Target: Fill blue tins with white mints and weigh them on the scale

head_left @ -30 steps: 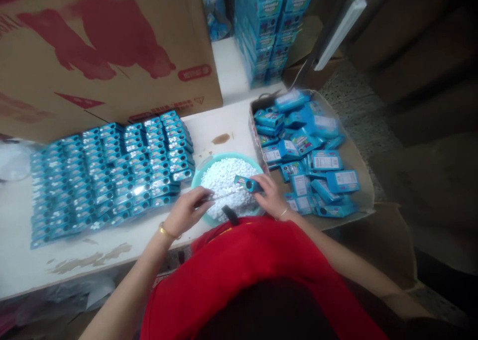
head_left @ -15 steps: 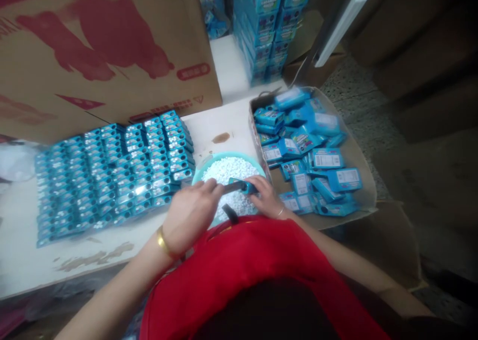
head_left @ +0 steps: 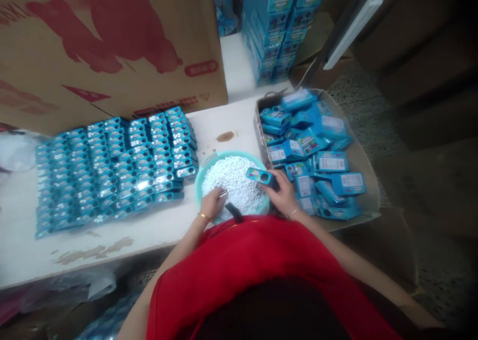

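Note:
My left hand (head_left: 212, 203) is down in the white pellets (head_left: 235, 178) that fill a teal bowl (head_left: 197, 186), fingers curled; something small glints at its fingertips and I cannot make out what. My right hand (head_left: 284, 194) holds a small blue box (head_left: 259, 175) tilted over the bowl's right rim. The bowl stands at the near edge of the white table (head_left: 224, 121), right in front of my red shirt. A short dark piece (head_left: 233, 212) lies at the bowl's near rim.
Left of the bowl, rows of small blue boxes (head_left: 112, 166) cover the table. On the right sits a cardboard tray (head_left: 360, 153) of loose blue boxes (head_left: 317, 151). A big printed carton (head_left: 112, 46) and stacked blue cartons (head_left: 276, 26) stand behind.
My left hand has drawn back from the blue box and dropped into the pellets. My right hand has lifted the box a little up and to the right. The view shifted slightly.

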`<state>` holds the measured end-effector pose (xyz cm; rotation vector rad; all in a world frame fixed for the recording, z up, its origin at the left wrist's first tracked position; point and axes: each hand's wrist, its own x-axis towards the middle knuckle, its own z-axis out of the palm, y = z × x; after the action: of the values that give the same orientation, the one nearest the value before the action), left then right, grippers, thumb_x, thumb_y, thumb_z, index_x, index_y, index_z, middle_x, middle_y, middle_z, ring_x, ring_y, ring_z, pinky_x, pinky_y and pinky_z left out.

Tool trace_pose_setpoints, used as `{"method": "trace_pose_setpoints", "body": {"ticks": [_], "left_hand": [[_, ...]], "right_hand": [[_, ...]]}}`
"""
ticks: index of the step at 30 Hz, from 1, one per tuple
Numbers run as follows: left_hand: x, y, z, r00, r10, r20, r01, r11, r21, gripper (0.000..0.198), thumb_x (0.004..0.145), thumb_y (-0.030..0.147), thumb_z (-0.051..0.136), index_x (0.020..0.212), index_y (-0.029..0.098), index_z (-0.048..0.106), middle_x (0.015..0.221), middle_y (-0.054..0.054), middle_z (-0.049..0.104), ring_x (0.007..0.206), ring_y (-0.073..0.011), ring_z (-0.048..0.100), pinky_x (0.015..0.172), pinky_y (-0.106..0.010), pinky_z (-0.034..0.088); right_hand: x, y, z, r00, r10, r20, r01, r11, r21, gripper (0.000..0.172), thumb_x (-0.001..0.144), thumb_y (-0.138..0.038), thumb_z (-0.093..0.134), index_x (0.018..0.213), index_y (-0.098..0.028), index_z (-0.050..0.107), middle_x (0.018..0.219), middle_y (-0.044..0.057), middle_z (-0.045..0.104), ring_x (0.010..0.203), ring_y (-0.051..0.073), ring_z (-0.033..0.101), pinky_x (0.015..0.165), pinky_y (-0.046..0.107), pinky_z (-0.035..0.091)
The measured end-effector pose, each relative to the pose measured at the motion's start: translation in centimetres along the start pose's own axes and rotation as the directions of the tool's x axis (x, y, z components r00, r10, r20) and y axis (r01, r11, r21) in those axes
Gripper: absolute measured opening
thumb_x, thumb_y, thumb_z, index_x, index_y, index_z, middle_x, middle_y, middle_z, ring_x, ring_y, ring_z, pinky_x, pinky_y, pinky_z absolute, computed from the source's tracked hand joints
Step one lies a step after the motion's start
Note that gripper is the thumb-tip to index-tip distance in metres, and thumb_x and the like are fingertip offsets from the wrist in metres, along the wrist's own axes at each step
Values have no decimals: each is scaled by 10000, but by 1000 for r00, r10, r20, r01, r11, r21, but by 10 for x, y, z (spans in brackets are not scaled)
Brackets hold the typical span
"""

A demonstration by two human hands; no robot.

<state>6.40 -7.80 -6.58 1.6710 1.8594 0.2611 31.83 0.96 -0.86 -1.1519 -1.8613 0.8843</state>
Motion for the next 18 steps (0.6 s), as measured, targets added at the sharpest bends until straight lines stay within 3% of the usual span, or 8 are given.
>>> {"method": "trace_pose_setpoints", "body": {"ticks": [2,5,8,11,15,18], "left_hand": [[-1,-4,-2,1000,17,-13,-18,997,-80,208,894,345,512,1002,181,585,864,-37,640,756,-162,591,681,-270,457],[-11,-7,-22,998,64,-30,-68,983,-173,245,889,386,531,1003,174,579,870,-37,644,750,-153,589,680,-264,471],[-21,5,-58,992,119,-50,-128,964,-232,254,895,394,538,1015,176,584,904,-52,644,783,-158,589,705,-272,475],[-25,31,-100,976,211,-59,-219,944,-245,232,901,378,550,1017,182,595,898,-47,639,794,-152,588,725,-268,469],[-20,72,-146,946,324,26,-322,944,-65,179,916,329,526,1010,196,600,905,-37,634,783,-145,587,709,-259,454],[-15,105,-164,933,328,151,-354,913,204,163,925,289,486,978,206,616,907,-36,632,771,-161,600,653,-261,435]], "right_hand": [[-1,1,0,1000,15,4,-15,1000,5,352,837,-288,633,1175,-240,548,1115,87,595,1082,252,571,952,425,469],[-2,2,-1,1000,26,14,-26,1000,11,357,837,-290,633,1180,-241,546,1123,90,593,1088,255,569,954,427,467],[-3,2,1,1000,21,21,-21,1000,2,365,835,-287,628,1187,-241,544,1139,97,588,1109,265,559,963,438,460],[-2,1,6,998,-26,66,27,1000,-11,356,835,-217,587,1189,-237,546,1141,96,584,1108,257,556,973,437,454],[0,-5,14,984,-135,119,136,991,0,446,778,-104,516,1205,-233,542,1130,88,582,1100,247,553,977,432,458],[1,-10,20,975,-174,138,175,985,8,492,757,-78,495,1222,-232,537,1124,87,586,1104,250,547,979,437,461]]}}
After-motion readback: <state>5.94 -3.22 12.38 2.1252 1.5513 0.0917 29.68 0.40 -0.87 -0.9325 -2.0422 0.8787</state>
